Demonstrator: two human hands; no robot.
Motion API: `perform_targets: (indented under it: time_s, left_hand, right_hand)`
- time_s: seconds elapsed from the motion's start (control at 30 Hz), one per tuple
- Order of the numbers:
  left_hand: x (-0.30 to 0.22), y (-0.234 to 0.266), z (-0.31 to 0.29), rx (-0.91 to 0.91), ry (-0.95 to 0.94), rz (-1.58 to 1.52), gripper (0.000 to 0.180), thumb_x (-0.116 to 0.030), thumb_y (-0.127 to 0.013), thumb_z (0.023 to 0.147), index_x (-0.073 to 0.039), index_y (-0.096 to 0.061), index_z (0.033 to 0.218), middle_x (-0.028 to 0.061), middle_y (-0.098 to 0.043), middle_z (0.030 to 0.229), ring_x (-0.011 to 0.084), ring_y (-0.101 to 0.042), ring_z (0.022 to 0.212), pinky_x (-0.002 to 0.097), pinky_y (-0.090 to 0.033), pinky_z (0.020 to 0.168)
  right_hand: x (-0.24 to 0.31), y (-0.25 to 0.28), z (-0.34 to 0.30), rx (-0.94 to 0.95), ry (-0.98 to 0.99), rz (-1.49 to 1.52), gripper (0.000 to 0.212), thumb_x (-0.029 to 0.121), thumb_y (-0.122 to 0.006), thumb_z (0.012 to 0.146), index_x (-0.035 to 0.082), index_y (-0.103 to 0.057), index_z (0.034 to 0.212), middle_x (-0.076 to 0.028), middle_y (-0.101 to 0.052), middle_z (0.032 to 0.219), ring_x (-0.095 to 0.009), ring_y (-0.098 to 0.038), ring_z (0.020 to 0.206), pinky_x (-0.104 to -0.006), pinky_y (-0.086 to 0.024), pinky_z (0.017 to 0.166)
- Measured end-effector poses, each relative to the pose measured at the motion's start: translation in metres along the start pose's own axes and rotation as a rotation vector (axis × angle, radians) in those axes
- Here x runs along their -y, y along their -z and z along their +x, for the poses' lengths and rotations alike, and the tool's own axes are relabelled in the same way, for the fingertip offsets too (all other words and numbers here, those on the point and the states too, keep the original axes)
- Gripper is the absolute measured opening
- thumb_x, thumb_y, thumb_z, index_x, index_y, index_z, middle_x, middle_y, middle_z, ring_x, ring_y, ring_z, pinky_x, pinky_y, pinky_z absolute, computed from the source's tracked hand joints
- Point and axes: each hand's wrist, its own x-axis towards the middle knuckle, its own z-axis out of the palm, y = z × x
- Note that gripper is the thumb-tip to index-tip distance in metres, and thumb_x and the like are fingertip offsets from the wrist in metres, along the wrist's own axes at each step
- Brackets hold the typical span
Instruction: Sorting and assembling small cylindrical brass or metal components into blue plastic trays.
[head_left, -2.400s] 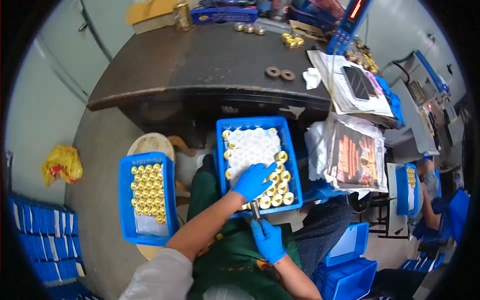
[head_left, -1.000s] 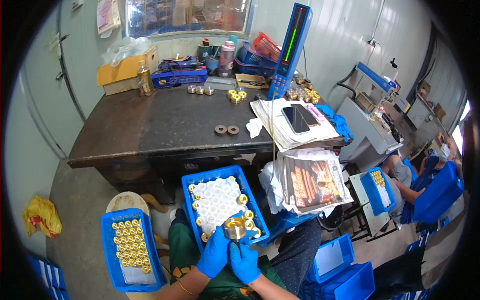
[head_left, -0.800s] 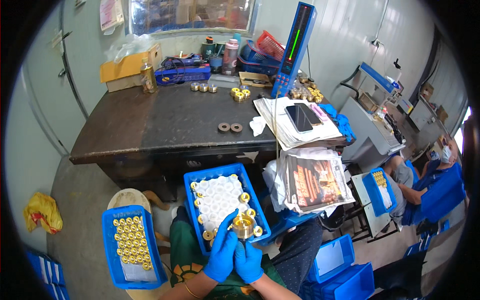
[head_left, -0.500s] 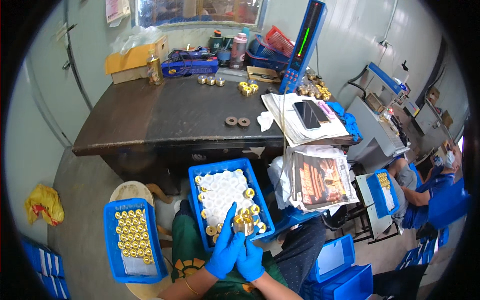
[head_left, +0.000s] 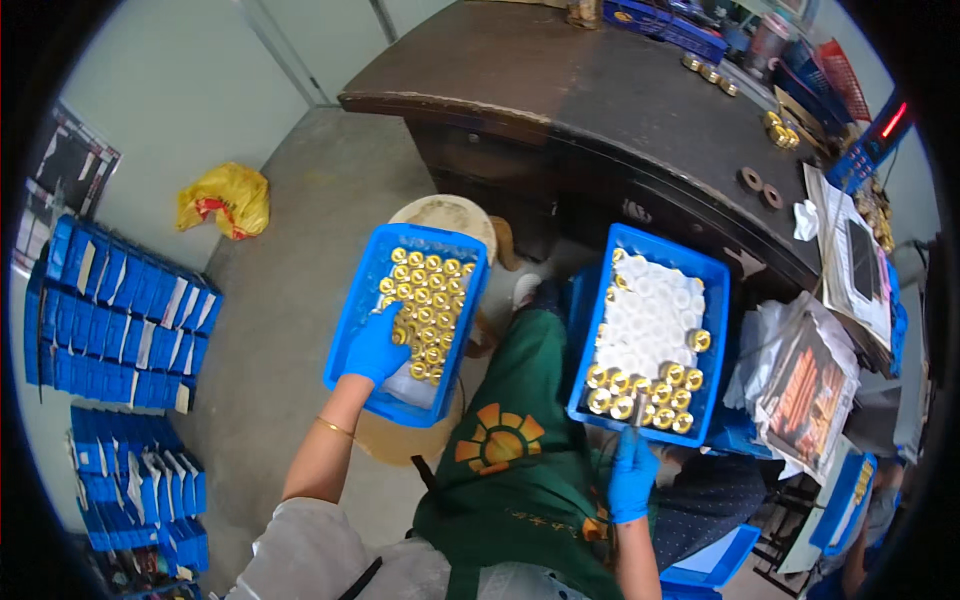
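Note:
My left hand, in a blue glove, reaches into the left blue tray. Its thumb and fingers close around a brass ring among rows of similar gold-coloured rings. My right hand, also gloved, grips a slim metal rod-like tool that points up over the near edge of the right blue tray. In that tray, brass rings stand along the near side, and a white moulded liner with round pockets covers the rest.
The left tray rests on a round stool. Beyond lies a dark desk with two brown rings and an upright blue gauge display. Stacked blue trays stand at far left; newspapers lie at right.
My view has turned left. My hands have separated: the left has moved from the right tray into the left one, the right now shows the metal tool. The display's bar went from green to red.

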Motion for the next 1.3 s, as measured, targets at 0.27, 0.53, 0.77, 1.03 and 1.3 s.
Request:
perform_targets:
  time_s: [0.27, 0.53, 0.77, 1.03, 1.3]
  left_hand:
    - [0.082, -0.088, -0.002, -0.05, 0.087, 0.053, 0.074, -0.018, -0.057, 0.077, -0.006, -0.014, 0.136, 0.0199, -0.036, 0.131, 0.0315, -0.04, 0.117, 0.0343, -0.034, 0.096]
    - [0.068, -0.096, 0.014, -0.051, -0.088, -0.803, 0.064, -0.015, -0.058, 0.078, 0.0, -0.026, 0.131, 0.0206, -0.046, 0.121, 0.0316, -0.049, 0.106, 0.0363, -0.04, 0.089]
    - [-0.262, -0.114, -0.009, 0.015, -1.055, -0.362, 0.038, -0.018, -0.057, 0.075, -0.008, -0.052, 0.112, 0.016, -0.054, 0.096, 0.0324, -0.051, 0.094, 0.0389, -0.044, 0.076]
    - [-0.33, -0.201, 0.007, 0.246, -0.839, -0.225, 0.027, -0.034, -0.064, 0.072, -0.007, -0.062, 0.075, 0.0138, -0.056, 0.076, 0.0327, -0.053, 0.07, 0.0397, -0.044, 0.065]
    - [-0.313, -0.109, -0.037, 1.162, -0.167, -1.432, 0.038, -0.013, -0.047, 0.085, 0.003, -0.042, 0.119, 0.0095, -0.053, 0.108, 0.0167, -0.054, 0.097, 0.0275, -0.047, 0.079]
  right_hand:
    - [0.001, 0.001, 0.001, -0.002, -0.044, 0.081, 0.028, 0.021, -0.05, 0.088, -0.004, -0.06, 0.082, 0.001, -0.047, 0.055, -0.006, -0.038, 0.052, -0.0255, -0.034, 0.045]
    - [-0.005, 0.008, 0.0, -0.048, 0.004, 0.022, 0.023, 0.018, -0.053, 0.086, -0.004, -0.06, 0.084, -0.009, -0.055, 0.058, -0.011, -0.046, 0.054, -0.0307, -0.042, 0.053]
    - [0.017, 0.009, -0.005, 0.03, 0.028, -0.006, 0.022, 0.023, -0.057, 0.083, 0.003, -0.058, 0.074, -0.018, -0.05, 0.055, -0.029, -0.05, 0.044, -0.035, -0.038, 0.043]
    - [0.002, 0.041, -0.018, -0.093, -0.107, 0.006, 0.027, 0.026, -0.055, 0.084, 0.002, -0.057, 0.071, -0.017, -0.051, 0.052, -0.027, -0.055, 0.047, -0.0341, -0.04, 0.044]
    - [-0.002, 0.038, 0.007, -0.014, -0.164, 0.118, 0.034, 0.031, -0.051, 0.086, -0.001, -0.062, 0.086, -0.016, -0.058, 0.057, -0.023, -0.059, 0.051, -0.0333, -0.044, 0.049]
